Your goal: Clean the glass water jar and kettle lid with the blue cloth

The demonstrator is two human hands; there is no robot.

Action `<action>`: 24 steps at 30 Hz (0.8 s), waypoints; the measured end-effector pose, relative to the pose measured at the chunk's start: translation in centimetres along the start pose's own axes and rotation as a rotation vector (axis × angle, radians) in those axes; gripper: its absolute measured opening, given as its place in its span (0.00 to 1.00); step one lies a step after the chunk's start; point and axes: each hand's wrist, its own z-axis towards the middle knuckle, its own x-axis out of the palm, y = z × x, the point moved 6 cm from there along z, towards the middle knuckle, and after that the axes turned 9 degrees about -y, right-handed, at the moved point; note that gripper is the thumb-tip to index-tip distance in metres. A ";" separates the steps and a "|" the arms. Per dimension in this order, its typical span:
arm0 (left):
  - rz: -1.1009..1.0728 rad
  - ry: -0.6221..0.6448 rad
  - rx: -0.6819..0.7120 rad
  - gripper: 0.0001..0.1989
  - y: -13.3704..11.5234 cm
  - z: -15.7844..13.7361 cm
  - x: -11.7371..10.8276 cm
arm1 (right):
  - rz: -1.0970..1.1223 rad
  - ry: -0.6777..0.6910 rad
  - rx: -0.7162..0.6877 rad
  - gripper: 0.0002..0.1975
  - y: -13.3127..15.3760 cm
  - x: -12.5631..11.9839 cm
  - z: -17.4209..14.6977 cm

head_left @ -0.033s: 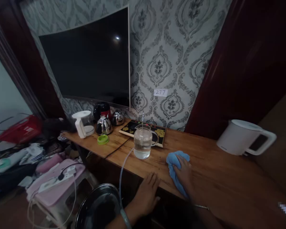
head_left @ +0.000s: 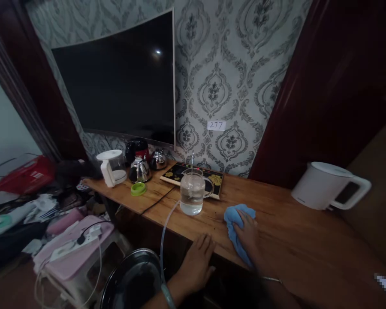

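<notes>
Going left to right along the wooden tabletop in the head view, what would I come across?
White-handled glass pitcher, shiny metal kettle, glass jug of clear liquid, blue cloth under the right hand, white kettle.

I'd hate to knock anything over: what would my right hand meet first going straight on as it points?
Beyond the crumpled blue cloth under your right hand, probably the right end of the flat, black, gold-flowered cooktop; depth is unclear, so it might miss.
</notes>
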 end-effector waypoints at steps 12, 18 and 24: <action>-0.279 -0.456 -0.245 0.17 7.3 -0.9 -10.1 | 0.066 0.208 -0.116 0.24 5.2 1.6 -1.4; -0.117 -0.763 -0.631 0.15 18.3 -3.1 -16.7 | 0.040 0.152 -0.169 0.25 1.7 1.7 -1.1; -0.135 -0.826 -0.626 0.15 22.6 -2.0 -17.4 | 0.003 0.108 -0.124 0.25 1.8 1.3 -0.6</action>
